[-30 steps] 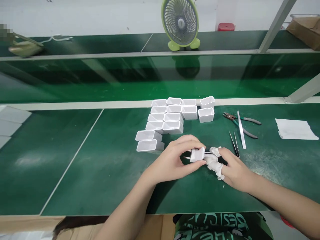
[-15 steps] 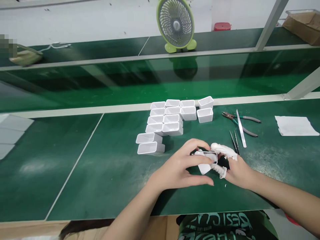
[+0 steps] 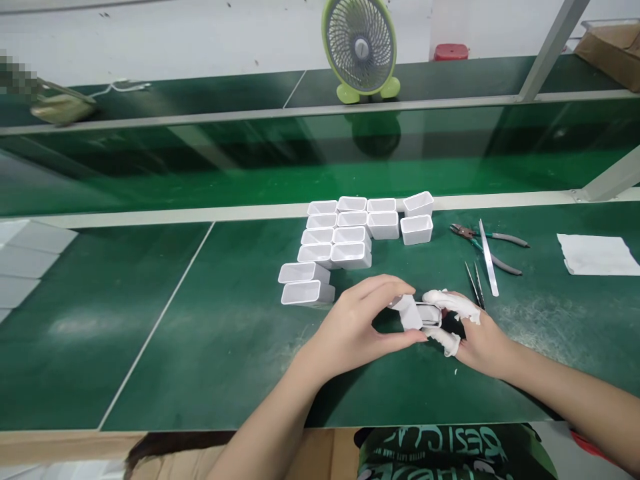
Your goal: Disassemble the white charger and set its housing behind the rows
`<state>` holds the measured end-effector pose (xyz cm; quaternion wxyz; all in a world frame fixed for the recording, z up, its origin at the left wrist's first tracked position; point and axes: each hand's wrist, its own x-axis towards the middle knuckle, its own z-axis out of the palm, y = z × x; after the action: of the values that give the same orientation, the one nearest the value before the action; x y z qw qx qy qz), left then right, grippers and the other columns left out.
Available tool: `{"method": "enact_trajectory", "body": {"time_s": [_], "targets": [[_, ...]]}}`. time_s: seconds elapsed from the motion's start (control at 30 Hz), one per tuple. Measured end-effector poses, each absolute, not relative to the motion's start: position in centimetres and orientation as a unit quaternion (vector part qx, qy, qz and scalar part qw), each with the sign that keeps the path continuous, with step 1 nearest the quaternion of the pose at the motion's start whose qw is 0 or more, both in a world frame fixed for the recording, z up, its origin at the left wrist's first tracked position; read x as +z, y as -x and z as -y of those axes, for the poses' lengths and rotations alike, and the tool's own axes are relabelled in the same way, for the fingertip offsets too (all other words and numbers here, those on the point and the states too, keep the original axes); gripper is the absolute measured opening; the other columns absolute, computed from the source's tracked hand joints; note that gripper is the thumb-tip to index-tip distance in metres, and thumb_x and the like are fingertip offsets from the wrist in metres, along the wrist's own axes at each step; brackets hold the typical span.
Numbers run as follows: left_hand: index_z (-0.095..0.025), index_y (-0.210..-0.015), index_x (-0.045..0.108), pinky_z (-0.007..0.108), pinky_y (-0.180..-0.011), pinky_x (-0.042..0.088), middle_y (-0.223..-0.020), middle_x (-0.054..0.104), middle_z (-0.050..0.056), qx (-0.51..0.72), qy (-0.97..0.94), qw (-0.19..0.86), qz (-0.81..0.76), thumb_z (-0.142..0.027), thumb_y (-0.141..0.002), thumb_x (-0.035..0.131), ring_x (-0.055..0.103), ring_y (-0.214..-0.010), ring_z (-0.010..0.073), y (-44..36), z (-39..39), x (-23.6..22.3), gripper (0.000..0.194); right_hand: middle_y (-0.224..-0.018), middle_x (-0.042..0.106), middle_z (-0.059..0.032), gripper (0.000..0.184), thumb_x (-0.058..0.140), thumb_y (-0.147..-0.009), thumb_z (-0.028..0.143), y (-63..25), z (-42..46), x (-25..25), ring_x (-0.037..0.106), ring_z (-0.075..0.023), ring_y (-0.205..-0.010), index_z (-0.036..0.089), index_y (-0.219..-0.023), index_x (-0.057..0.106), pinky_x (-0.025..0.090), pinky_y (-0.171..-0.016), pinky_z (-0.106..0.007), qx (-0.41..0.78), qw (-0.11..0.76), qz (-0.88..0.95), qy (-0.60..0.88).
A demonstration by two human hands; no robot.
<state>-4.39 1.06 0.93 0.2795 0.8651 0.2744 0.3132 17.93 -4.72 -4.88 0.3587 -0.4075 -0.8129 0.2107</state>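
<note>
Both my hands meet over the green bench, holding one small white plastic housing. My left hand pinches its left end between thumb and fingers. My right hand, with white finger cots on several fingertips, grips its right end. Behind them stand several open white rectangular housings in rows, with two more nearest my left hand.
Pliers, a flat metal strip and tweezers lie right of the hands. A white folded sheet lies far right. A green fan stands on the rear shelf. White trays sit at the left edge.
The white housing has been turned over between my hands, its pins no longer showing to the left. My fingers have closed back around it. The camera view shifted slightly.
</note>
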Motion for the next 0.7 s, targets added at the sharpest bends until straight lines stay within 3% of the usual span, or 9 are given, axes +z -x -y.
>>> {"method": "enact_trajectory", "body": {"time_s": [0.2,0.37,0.5,0.63,0.7], "targets": [[-0.021,-0.117,0.053,0.033,-0.086,0.053,-0.108,0.065,0.007,0.280,-0.872,0.322,-0.241,-0.027,-0.081,0.076,0.061,-0.102,0.0206,3.9,-0.9,1.1,0.043,-0.100,0.063,-0.0096,0.040,0.051,-0.096,0.024,-17.9,4.7,-4.9,0.065,-0.0238,-0.088,0.023,-0.134,0.041,0.060,-0.073,-0.039,0.201,0.367,0.813,0.404],[-0.022,-0.116,0.053,0.035,-0.086,0.052,-0.109,0.064,0.007,0.234,-0.846,0.385,-0.285,-0.028,-0.079,0.077,0.059,-0.105,0.0235,3.5,-0.9,1.1,0.044,-0.112,0.063,-0.0111,0.039,0.055,-0.094,0.021,-18.5,5.2,-5.4,0.064,-0.0272,-0.104,0.026,-0.131,0.046,0.059,-0.083,-0.042,0.211,0.375,0.809,0.400],[-0.022,-0.117,0.053,0.035,-0.085,0.052,-0.111,0.061,0.009,0.238,-0.809,0.459,-0.279,-0.031,-0.077,0.078,0.060,-0.100,0.0226,3.4,-1.3,0.5,0.049,-0.109,0.062,-0.0105,0.035,0.056,-0.091,0.016,-19.0,5.1,-5.7,0.065,-0.0271,-0.097,0.026,-0.124,0.052,0.059,-0.079,-0.040,0.237,0.320,0.815,0.421],[-0.021,-0.125,0.047,0.041,-0.100,0.047,-0.127,0.054,0.012,0.326,-0.775,0.483,-0.247,-0.040,-0.071,0.081,0.055,-0.115,0.0264,3.6,-2.1,-0.1,0.066,-0.108,0.057,-0.0135,0.037,0.055,-0.090,0.011,-19.3,4.7,-4.8,0.062,-0.0276,-0.092,0.024,-0.124,0.054,0.057,-0.072,-0.041,0.185,0.291,0.860,0.376],[-0.021,-0.124,0.045,0.040,-0.100,0.047,-0.128,0.054,0.013,0.406,-0.723,0.495,-0.258,-0.048,-0.079,0.071,0.055,-0.117,0.0257,3.7,-2.4,-0.4,0.058,-0.109,0.056,-0.0144,0.040,0.052,-0.091,0.011,-19.7,5.0,-4.1,0.061,-0.0279,-0.092,0.024,-0.129,0.052,0.057,-0.070,-0.041,0.161,0.300,0.867,0.365]]}}
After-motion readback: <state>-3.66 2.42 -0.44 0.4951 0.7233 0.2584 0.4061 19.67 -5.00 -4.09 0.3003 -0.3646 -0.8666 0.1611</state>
